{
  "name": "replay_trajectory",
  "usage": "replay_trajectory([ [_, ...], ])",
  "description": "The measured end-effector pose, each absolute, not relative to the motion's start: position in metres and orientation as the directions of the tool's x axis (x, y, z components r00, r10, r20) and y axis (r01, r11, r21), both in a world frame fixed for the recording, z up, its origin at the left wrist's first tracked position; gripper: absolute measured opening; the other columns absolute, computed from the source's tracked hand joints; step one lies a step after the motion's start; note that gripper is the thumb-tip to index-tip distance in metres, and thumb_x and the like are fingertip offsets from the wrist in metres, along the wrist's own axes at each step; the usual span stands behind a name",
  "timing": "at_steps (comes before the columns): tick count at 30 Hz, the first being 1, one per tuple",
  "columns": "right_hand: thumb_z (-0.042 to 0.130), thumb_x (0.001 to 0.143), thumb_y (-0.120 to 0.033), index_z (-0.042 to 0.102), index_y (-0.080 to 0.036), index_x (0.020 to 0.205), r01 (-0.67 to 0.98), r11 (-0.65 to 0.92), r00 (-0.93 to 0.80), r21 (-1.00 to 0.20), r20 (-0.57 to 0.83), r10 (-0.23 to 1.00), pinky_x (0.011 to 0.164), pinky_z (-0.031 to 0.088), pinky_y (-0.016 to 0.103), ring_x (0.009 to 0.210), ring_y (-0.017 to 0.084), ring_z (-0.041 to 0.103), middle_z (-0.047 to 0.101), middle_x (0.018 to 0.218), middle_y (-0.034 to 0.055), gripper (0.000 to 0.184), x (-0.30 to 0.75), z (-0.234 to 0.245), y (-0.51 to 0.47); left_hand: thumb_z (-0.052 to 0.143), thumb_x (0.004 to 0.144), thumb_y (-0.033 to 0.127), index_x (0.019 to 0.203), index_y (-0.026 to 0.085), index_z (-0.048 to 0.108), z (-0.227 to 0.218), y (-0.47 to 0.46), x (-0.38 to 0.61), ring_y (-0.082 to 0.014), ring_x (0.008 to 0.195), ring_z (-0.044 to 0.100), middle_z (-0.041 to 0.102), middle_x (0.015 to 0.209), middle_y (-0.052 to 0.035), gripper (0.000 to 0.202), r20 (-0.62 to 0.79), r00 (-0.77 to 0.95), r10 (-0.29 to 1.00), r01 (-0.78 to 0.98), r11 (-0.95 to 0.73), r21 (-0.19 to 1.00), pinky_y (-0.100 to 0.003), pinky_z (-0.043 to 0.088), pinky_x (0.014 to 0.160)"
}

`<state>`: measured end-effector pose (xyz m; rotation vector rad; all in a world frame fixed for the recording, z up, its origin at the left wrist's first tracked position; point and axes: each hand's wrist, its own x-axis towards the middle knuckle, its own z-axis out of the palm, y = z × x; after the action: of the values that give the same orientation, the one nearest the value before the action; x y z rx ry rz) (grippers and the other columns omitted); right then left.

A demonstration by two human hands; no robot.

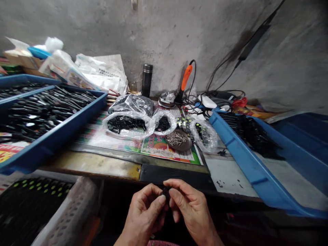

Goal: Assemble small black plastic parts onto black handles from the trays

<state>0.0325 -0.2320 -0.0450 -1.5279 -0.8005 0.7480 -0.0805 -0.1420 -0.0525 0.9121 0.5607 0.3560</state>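
Small dark piece [166,192] in hand, work on it seemingly unfinished

The piece sits between the left hand [143,209] and the right hand [191,209], in front of the near edge of the table [107,166]. Each grip is pinched on it, thumb against fingers; they cover most of it, so its exact state cannot be told. It is not yet set down, so this one looks partway through. Plenty appears left: at the middle, the open clear bag [105,128] holds many black parts, and the dish [183,147] to its right is heaped with small metal pieces. The left blue tray [77,127] is piled with long black pieces; the right blue tray [238,157] holds dark ones towards its far side. Whether either tray's load is finished or waiting, I cannot tell
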Motion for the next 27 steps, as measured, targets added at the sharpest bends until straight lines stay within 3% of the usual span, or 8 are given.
replay_trajectory([
  [7,0.063,0.093,-0.038,0.068,-0.016,0.092,0.152,0.005,0.549,-0.988,0.089,0.831,0.044,0.041,0.015,0.043,0.007,0.051,0.056,0.057,-0.0036,0.022,0.032,-0.048,-0.232,0.078,0.071,0.056,0.075,0.015,0.057,-0.057,-0.144,-0.085,-0.0021,0.039,0.031,0.046,0.050,0.0079,0.045,-0.286,0.786,0.547,-0.072,0.542,0.837,-0.015,0.025,0.038],
  [14,0.060,0.092,-0.042,0.062,-0.015,0.094,0.100,-0.110,0.463,-0.989,-0.052,0.885,0.044,0.039,0.016,0.045,0.008,0.049,0.053,0.061,-0.0039,0.027,0.033,-0.033,-0.226,0.075,0.076,0.054,0.074,0.014,0.061,-0.052,-0.140,-0.087,-0.0032,0.044,0.035,0.045,0.054,0.0068,0.043,-0.198,0.742,0.640,-0.060,0.358,0.932,-0.014,0.026,0.040],
  [19,0.054,0.093,-0.048,0.056,-0.015,0.079,0.211,-0.184,0.397,-0.960,-0.088,0.914,0.040,0.030,0.016,0.040,0.007,0.041,0.046,0.052,-0.0057,0.035,0.037,-0.026,-0.226,0.075,0.074,0.058,0.072,0.016,0.056,-0.057,-0.139,-0.084,-0.0037,0.038,0.038,0.051,0.051,0.0055,0.046,-0.234,0.791,0.565,-0.056,0.448,0.892,-0.014,0.028,0.036],
  [23,0.055,0.091,-0.057,0.055,-0.016,0.078,0.167,-0.210,0.407,-0.963,-0.127,0.904,0.039,0.028,0.017,0.040,0.007,0.040,0.050,0.054,-0.0033,0.042,0.038,-0.031,-0.223,0.078,0.066,0.062,0.073,0.017,0.053,-0.072,-0.132,-0.077,-0.0090,0.039,0.052,0.064,0.055,-0.0022,0.052,-0.195,0.852,0.486,-0.089,0.502,0.861,-0.018,0.037,0.039],
  [27,0.057,0.088,-0.063,0.055,-0.017,0.083,0.085,-0.238,0.356,-0.968,-0.193,0.914,0.040,0.027,0.018,0.042,0.007,0.038,0.053,0.057,-0.0027,0.046,0.042,-0.037,-0.214,0.083,0.062,0.060,0.070,0.017,0.053,-0.074,-0.124,-0.076,-0.0075,0.041,0.049,0.064,0.051,-0.0020,0.053,-0.190,0.839,0.509,-0.131,0.529,0.839,-0.018,0.034,0.043],
])
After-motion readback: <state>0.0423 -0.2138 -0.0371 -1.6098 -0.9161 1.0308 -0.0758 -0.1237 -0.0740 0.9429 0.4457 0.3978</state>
